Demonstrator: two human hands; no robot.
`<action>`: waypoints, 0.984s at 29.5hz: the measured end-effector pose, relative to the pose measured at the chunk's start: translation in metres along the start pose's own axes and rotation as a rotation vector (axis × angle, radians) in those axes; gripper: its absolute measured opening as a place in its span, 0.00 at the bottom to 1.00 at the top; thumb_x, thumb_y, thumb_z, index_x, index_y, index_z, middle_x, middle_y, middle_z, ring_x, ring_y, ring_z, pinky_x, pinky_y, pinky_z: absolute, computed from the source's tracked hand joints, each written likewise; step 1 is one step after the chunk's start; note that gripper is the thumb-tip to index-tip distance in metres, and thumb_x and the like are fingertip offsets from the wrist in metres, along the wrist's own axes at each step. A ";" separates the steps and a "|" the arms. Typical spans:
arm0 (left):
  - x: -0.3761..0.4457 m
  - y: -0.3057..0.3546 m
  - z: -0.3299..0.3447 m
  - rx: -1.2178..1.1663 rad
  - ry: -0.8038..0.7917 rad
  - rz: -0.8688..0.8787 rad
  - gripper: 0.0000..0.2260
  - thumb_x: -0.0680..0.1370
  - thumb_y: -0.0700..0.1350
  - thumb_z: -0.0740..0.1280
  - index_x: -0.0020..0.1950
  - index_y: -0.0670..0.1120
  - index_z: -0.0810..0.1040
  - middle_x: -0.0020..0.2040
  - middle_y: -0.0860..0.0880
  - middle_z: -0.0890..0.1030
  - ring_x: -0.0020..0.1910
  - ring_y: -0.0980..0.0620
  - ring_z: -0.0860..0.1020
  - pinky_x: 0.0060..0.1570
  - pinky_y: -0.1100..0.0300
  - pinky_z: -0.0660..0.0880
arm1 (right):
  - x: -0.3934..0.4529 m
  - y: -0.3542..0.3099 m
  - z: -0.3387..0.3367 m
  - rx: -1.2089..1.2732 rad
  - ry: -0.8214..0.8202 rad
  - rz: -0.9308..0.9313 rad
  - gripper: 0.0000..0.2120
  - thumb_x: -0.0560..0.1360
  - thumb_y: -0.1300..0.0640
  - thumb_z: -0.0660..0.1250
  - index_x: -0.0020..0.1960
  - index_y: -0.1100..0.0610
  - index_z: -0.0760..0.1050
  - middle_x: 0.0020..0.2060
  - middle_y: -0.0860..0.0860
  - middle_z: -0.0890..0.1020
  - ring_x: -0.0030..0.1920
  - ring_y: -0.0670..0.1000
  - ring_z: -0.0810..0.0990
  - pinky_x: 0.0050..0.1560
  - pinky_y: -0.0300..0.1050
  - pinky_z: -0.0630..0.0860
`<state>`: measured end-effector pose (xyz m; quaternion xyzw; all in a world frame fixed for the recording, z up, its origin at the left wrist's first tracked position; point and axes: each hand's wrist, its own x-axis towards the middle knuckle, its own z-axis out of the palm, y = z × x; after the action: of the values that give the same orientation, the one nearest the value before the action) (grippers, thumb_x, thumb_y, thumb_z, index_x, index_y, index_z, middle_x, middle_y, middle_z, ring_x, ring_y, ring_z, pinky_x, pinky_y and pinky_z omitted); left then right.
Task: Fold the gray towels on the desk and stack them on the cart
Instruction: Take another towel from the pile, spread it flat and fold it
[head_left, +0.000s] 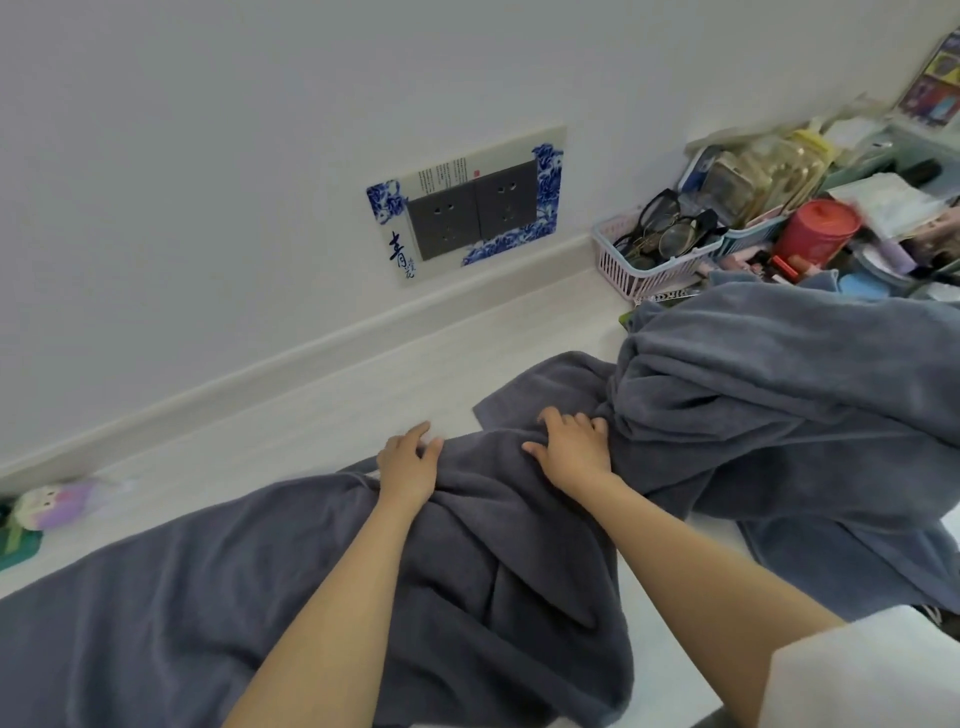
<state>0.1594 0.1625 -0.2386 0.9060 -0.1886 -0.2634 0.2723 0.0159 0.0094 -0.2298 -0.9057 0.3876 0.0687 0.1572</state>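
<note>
A long gray towel lies rumpled across the white desk from the near left toward the middle. My left hand rests flat on its far edge, fingers spread. My right hand presses on the same towel a little to the right, fingers curled into a fold of cloth. To the right, a heap of more gray towels is piled up and touches the towel under my hands. No cart is in view.
A wall with a blue-patterned socket plate runs along the desk's far side. A pink basket with glasses, a red jar and other clutter crowd the far right. A small purple toy sits at the left edge.
</note>
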 end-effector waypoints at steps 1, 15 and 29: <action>0.003 0.004 0.002 0.011 -0.007 -0.002 0.17 0.81 0.52 0.58 0.68 0.51 0.72 0.60 0.44 0.76 0.65 0.44 0.68 0.67 0.54 0.59 | 0.002 0.001 -0.002 0.032 0.006 -0.009 0.16 0.79 0.42 0.56 0.57 0.52 0.72 0.54 0.51 0.79 0.58 0.55 0.72 0.61 0.51 0.61; -0.014 0.078 -0.060 0.108 -0.425 0.166 0.20 0.80 0.58 0.58 0.38 0.44 0.73 0.35 0.47 0.76 0.31 0.54 0.73 0.33 0.64 0.70 | -0.074 0.066 -0.115 1.112 0.105 0.080 0.19 0.78 0.48 0.63 0.33 0.58 0.70 0.30 0.51 0.73 0.35 0.49 0.71 0.42 0.47 0.68; -0.056 0.336 -0.010 -0.227 0.036 0.895 0.15 0.81 0.50 0.60 0.36 0.48 0.68 0.38 0.50 0.70 0.43 0.52 0.69 0.44 0.60 0.63 | -0.159 0.160 -0.186 1.190 0.426 0.372 0.22 0.75 0.42 0.65 0.41 0.63 0.77 0.33 0.56 0.79 0.34 0.52 0.76 0.38 0.47 0.72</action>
<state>0.0542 -0.0687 -0.0108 0.7043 -0.5264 -0.1229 0.4602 -0.2094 -0.0492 -0.0528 -0.5760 0.5321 -0.3121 0.5363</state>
